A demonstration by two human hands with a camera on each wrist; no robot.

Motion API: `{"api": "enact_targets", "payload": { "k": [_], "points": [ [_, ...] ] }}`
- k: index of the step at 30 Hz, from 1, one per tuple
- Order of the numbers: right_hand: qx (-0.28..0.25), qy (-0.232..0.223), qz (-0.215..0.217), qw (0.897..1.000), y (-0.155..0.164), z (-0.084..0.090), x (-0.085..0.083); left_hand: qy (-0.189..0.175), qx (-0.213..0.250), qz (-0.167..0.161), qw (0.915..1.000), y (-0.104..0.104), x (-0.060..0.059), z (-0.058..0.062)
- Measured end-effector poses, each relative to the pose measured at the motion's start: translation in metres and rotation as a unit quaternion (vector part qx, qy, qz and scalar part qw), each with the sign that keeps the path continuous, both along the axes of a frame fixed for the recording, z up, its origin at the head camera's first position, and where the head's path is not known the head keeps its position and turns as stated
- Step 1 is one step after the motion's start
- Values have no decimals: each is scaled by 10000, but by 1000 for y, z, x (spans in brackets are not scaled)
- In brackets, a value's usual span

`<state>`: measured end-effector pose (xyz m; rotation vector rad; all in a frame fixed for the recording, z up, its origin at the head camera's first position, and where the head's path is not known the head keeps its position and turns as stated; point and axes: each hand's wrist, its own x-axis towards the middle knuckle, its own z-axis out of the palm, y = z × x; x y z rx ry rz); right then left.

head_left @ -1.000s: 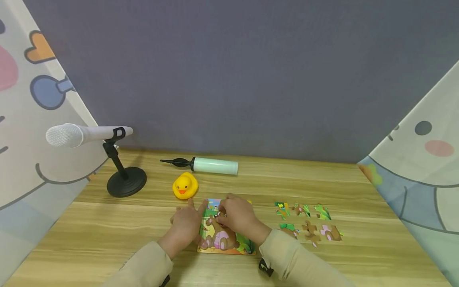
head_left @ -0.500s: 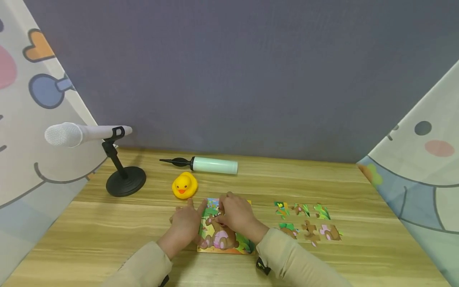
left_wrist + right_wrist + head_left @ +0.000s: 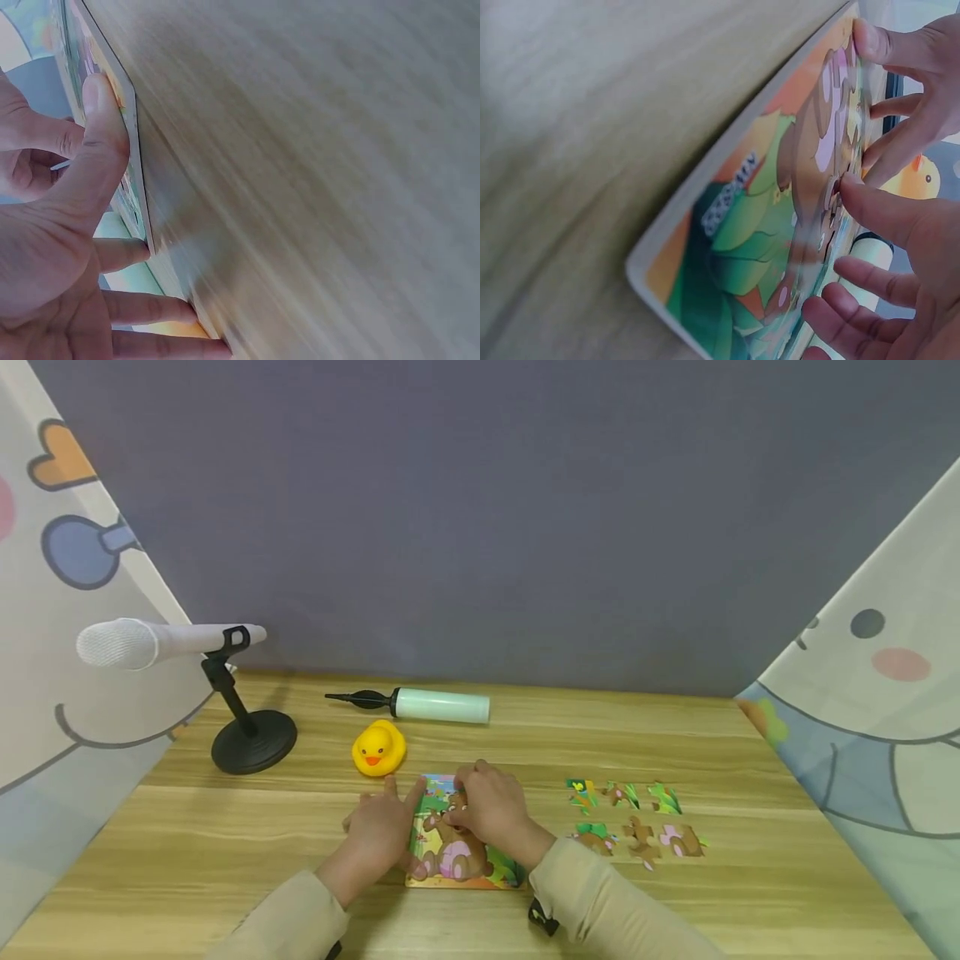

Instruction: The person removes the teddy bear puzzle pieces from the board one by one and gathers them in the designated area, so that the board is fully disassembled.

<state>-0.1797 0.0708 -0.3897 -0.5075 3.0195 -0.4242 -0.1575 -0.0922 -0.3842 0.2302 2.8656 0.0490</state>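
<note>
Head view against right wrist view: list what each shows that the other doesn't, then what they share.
Head only: loose, interlocking printed puzzle pieces, beige fabric sleeves and an orange heart printed on the wall.

Right wrist only: the right hand's palm side and a small white printed mark, too blurred to read.

Both: the flat, colourful bear-picture puzzle board, both hands, the yellow toy duck, the pale green cylindrical pump and the wood-grain table.

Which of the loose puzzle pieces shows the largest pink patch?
The lower row's rightmost puzzle piece in the head view: a broad pink area sets it apart; the others show little or no pink.
</note>
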Motion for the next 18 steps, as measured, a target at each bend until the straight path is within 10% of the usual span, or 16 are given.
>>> {"api": "enact_targets", "payload": {
  "k": [18],
  "points": [
    [-584, -23, 16, 9983, 6, -7, -1, -54, 267, 156, 9995, -1, 4, 0]
  ]
}}
